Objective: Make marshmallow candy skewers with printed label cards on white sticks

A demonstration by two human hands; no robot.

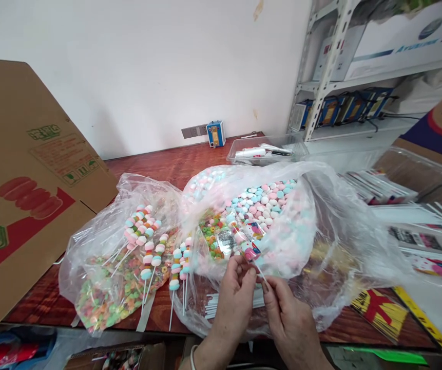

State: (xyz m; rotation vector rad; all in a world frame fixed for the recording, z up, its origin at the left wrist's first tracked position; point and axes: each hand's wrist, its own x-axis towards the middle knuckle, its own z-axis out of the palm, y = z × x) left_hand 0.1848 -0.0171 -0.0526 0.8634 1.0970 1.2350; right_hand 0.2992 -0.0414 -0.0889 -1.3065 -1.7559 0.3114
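Hands are meeting just in front of the open candy bag (282, 221), at the near edge of the table (174, 164). The left hand (234, 295) is pinching a small printed wrapper (239, 239) whose top is pointing up and away toward the bag. The right hand (288, 313) is gripping a thin white stick (261, 272) between thumb and fingers, its long axis slanting up-left into the wrapper. Both are equally close. Finished skewers (155, 246) are lying to the left; loose sticks (221, 303) are resting just under the hands; a cardboard box (24, 180) is crowding the far left.
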